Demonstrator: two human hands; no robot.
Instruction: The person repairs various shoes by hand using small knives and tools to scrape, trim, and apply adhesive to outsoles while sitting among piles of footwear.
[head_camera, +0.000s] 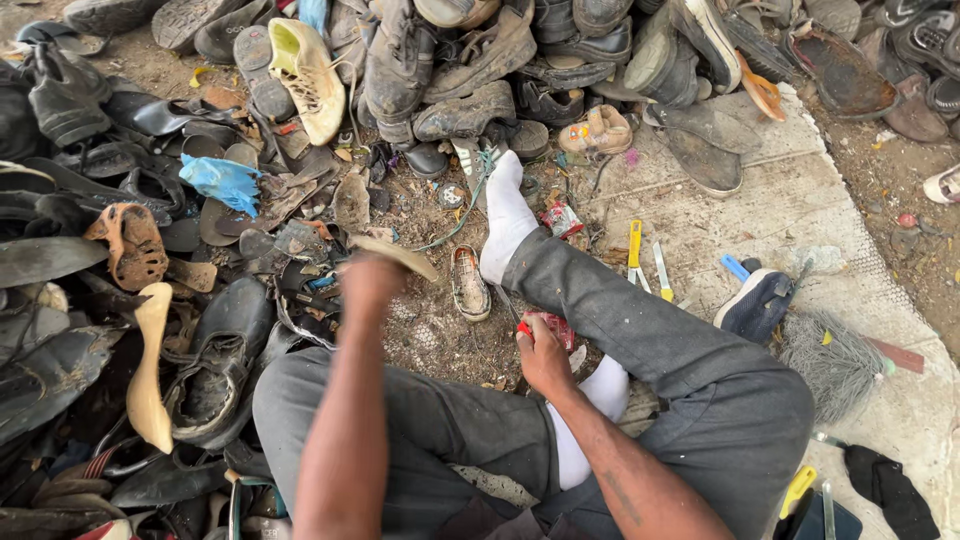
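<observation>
- Leftward, a heap of worn shoes (120, 330) and loose soles covers the dirt ground, seemingly still unsorted.
- Raised mid-frame, the left hand (368, 283) pinches a tan shoe sole (395, 254); it blurs.
- Lower, the right hand (543, 355) closes around a small red tool (545, 322) beside the white sock.
- Rightward, yellow-handled knives (634, 246) lie on the pale woven mat (780, 200).

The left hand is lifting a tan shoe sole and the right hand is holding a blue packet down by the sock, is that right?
Not quite. In the head view the packet in the right hand is red, not blue. The rest holds: the left hand lifts a tan shoe sole, and the right is by the sock.
</observation>
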